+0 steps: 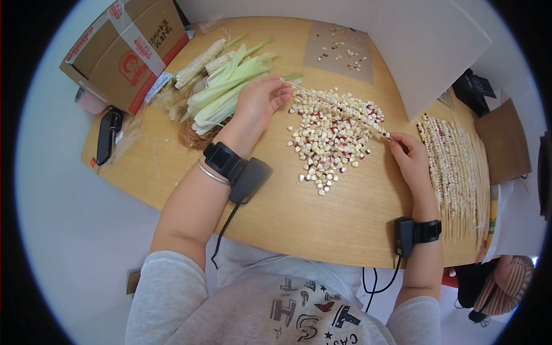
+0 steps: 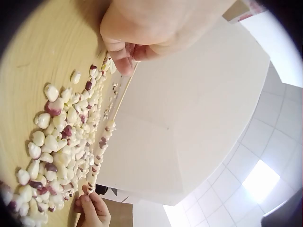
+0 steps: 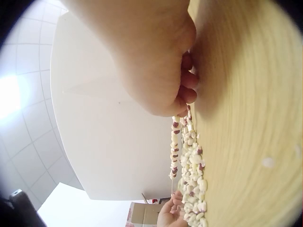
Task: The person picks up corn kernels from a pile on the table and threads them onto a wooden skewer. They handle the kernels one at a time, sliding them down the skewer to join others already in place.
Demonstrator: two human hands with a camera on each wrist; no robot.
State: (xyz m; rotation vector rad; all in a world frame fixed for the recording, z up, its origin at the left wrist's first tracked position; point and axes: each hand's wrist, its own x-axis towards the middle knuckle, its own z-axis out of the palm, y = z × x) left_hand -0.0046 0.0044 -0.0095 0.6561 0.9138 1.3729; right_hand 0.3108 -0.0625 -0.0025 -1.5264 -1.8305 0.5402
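Stick of corn kernels (image 2: pixel 99 153), held aslant over the pile between both hands, was the item inspected. The worktop (image 1: pixel 322 230) offered open wood from the pile to its curved near edge; spillage over that edge was judged possible if a sleeve or a wrist cable (image 1: pixel 226 227) swept the surface. The white board (image 1: pixel 437 46) stood upright beyond the right hand and limited travel on that side; a wide swing could knock it. The cardboard box (image 1: pixel 123 52) bounded the far left. Husked corn (image 1: pixel 230 86) lay close by the left hand and left little room there. Strung sticks (image 1: pixel 451 167) lay in rows beside the right forearm, liable to be disarranged by an outward elbow. The heap of loose kernels (image 1: pixel 330 132) lay beneath the work, and a low pass could scatter it. The left hand (image 1: pixel 259 103) pinched the bare end; the right hand (image 1: pixel 411 161) pinched the kernel-bearing end. The thin shaft (image 2: pixel 124 92) was judged likely to bend or snap under uneven pressure. Individual kernels might split if forced, or slip off should the right fingers loosen.
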